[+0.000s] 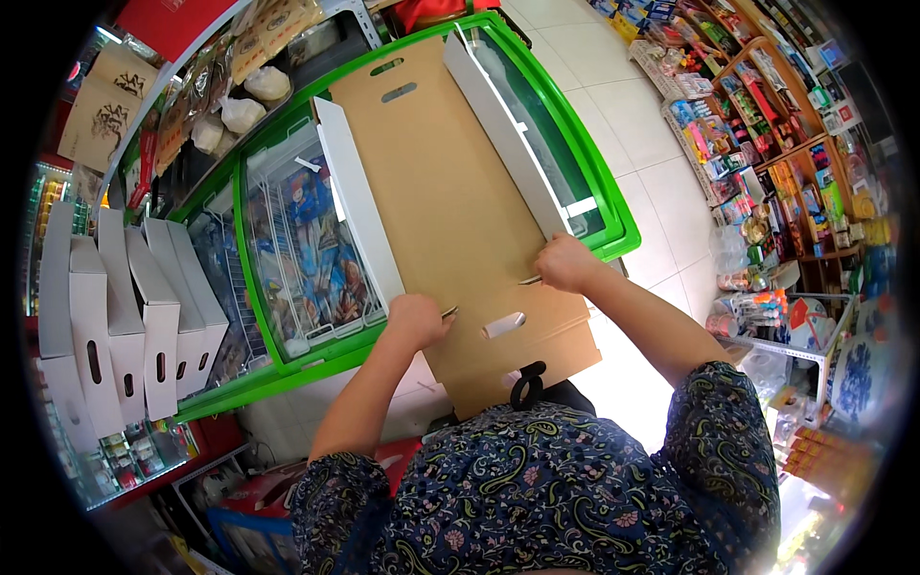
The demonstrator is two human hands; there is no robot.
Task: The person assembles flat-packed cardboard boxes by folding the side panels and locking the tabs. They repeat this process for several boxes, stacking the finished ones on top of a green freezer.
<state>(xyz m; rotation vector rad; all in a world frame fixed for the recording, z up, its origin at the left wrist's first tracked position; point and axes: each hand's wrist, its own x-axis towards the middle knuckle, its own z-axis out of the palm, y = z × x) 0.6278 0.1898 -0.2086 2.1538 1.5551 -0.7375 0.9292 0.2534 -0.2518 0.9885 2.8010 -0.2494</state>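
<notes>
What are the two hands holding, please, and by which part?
Both hands, left hand and right hand, press on the flattened cardboard box, each gripping a thin object too small to identify.

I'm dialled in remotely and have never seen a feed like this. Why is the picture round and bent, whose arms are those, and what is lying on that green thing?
There is one picture, from a wide fisheye camera worn on a person's head, looking down; that is why straight edges bend near the rim. The arms coming up from the bottom are the wearer's own, with no machine involved. The green thing is a chest freezer with glass lids, in a shop with packed shelves on the right. A flattened brown cardboard box with handle slots lies across it. The left hand and the right hand both rest on the cardboard near its fold, each seemingly pinching something small and thin; I cannot tell what. Folded white boxes stand at the left.
</notes>
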